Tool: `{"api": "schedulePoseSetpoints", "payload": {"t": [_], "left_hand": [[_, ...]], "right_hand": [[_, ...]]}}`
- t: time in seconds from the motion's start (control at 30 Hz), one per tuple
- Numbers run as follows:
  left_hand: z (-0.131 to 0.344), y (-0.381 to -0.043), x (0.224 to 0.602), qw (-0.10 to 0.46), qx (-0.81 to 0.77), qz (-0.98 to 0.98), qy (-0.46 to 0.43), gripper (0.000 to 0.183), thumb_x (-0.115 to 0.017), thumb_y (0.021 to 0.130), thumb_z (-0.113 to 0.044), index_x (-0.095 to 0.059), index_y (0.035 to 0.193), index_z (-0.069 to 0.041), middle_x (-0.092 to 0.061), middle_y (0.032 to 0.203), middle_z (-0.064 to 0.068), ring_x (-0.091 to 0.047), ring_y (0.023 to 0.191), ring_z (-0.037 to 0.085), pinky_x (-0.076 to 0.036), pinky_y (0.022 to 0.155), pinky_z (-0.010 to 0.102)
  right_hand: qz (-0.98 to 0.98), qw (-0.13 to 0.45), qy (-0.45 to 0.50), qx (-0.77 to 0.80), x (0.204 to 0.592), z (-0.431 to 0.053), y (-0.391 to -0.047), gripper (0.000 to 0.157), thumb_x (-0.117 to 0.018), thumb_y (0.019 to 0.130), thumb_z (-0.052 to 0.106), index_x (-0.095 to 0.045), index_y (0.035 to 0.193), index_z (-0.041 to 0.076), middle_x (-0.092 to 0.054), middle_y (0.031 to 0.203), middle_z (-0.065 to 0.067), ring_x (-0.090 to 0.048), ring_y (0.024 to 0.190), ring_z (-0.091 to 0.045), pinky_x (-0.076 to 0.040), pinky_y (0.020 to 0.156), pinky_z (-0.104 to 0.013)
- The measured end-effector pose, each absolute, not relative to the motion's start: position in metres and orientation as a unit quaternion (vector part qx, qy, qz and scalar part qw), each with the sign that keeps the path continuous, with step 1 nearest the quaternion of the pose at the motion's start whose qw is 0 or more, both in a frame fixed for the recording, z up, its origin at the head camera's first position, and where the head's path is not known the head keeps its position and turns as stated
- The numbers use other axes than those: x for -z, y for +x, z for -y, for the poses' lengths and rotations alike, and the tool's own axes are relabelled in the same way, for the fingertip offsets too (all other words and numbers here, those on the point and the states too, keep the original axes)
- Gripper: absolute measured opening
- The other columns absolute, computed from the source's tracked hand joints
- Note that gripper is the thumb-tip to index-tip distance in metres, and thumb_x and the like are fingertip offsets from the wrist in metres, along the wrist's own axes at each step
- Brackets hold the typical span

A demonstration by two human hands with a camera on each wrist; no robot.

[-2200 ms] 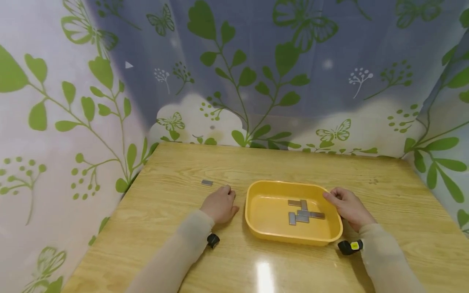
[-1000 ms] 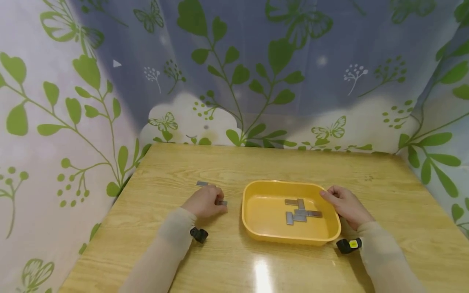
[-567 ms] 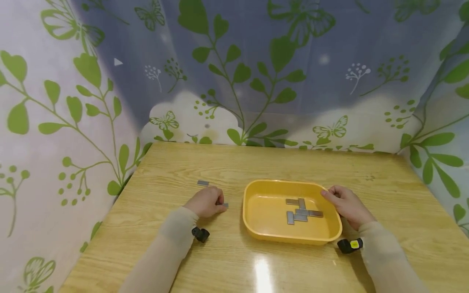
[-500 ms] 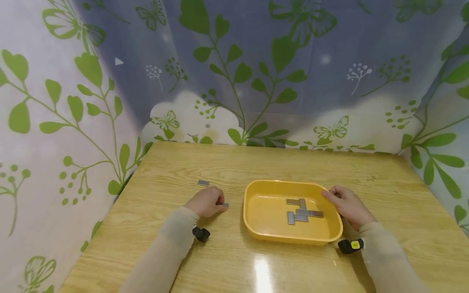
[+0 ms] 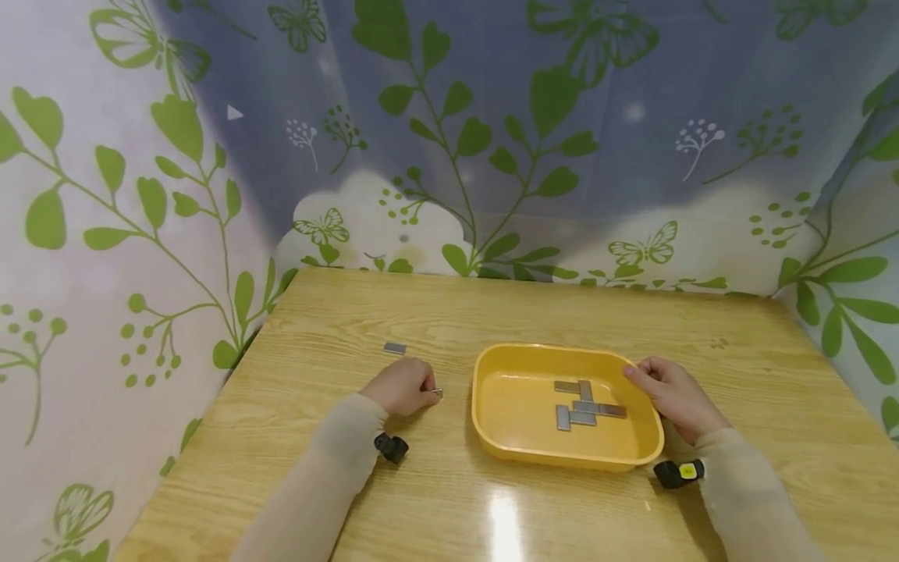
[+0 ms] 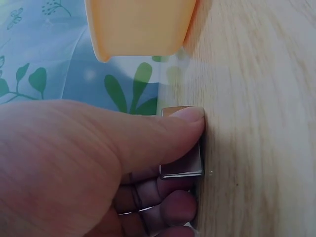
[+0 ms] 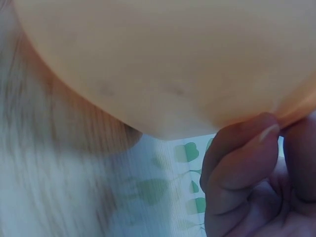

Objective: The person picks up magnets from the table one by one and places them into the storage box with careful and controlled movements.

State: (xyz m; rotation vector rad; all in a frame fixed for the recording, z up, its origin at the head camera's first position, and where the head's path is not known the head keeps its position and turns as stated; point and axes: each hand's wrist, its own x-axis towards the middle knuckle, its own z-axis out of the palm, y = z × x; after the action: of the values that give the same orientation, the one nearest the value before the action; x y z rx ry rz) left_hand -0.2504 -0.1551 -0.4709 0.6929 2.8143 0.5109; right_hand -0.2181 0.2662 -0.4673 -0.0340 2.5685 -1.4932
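My left hand point(image 5: 400, 386) pinches a small flat metal block point(image 6: 183, 165) between thumb and fingers. In the left wrist view the thumb lies over the block's shiny face, close to the table surface. The head view shows only its thin end past the fingertips. My right hand point(image 5: 674, 394) grips the right rim of a yellow plastic tray point(image 5: 502, 446), thumb on the inside. On the tray's floor several similar grey blocks point(image 5: 586, 407) lie flat, touching one another towards the right side. Another block point(image 5: 395, 348) rests on the table beyond my left hand.
The wood-grain table point(image 5: 337, 312) runs back to a leaf-patterned curtain point(image 5: 492, 179), which also stands along the left and right sides. A small black camera point(image 5: 391, 448) is strapped to each wrist.
My left hand has shifted left and now pinches a metal block that was not visible at first. Most recently the block has turned edge-on to the head view. My right hand keeps its grip.
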Motion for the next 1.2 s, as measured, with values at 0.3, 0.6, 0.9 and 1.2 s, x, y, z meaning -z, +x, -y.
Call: {"api": "schedulePoseSetpoints", "payload": {"t": [0.3,0.6,0.9,1.2], "left_hand": [[0.152,-0.247,0.463,0.039,-0.161,-0.958,0.233,0.022,-0.066,0.093,-0.026,-0.054,0.076,-0.017,-0.051,0.069,-0.005,-0.047,0.063,0.013,-0.040,0.060,0.029],[0.149,-0.247,0.461,0.041,-0.148,-0.952,0.264,0.020,-0.067,0.092,-0.023,-0.056,0.076,-0.018,-0.054,0.070,-0.008,-0.049,0.064,0.010,-0.043,0.063,0.028],[0.151,-0.245,0.465,0.068,-0.150,-0.951,0.261,0.013,-0.067,0.092,-0.021,-0.060,0.082,-0.016,-0.059,0.076,-0.006,-0.052,0.068,0.012,-0.046,0.067,0.031],[0.154,-0.247,0.463,0.086,-0.157,-0.940,0.289,0.009,-0.071,0.088,-0.013,-0.066,0.094,-0.016,-0.067,0.094,-0.001,-0.059,0.082,0.014,-0.049,0.075,0.033]], "right_hand": [[-0.858,0.083,-0.015,0.507,0.465,-0.267,-0.218,0.047,-0.050,0.099,0.043,-0.046,0.099,-0.004,-0.050,0.083,-0.010,-0.051,0.067,-0.014,-0.048,0.054,-0.030],[-0.856,0.089,-0.014,0.508,0.469,-0.269,-0.219,0.049,-0.050,0.099,0.044,-0.046,0.099,-0.004,-0.050,0.084,-0.012,-0.052,0.067,-0.015,-0.049,0.055,-0.030],[-0.855,0.091,-0.016,0.511,0.469,-0.267,-0.219,0.047,-0.050,0.099,0.043,-0.046,0.097,-0.005,-0.048,0.082,-0.011,-0.050,0.065,-0.015,-0.048,0.053,-0.030],[-0.856,0.093,-0.013,0.507,0.467,-0.268,-0.219,0.048,-0.050,0.099,0.043,-0.046,0.098,-0.004,-0.049,0.083,-0.010,-0.050,0.066,-0.015,-0.048,0.054,-0.030]]}}
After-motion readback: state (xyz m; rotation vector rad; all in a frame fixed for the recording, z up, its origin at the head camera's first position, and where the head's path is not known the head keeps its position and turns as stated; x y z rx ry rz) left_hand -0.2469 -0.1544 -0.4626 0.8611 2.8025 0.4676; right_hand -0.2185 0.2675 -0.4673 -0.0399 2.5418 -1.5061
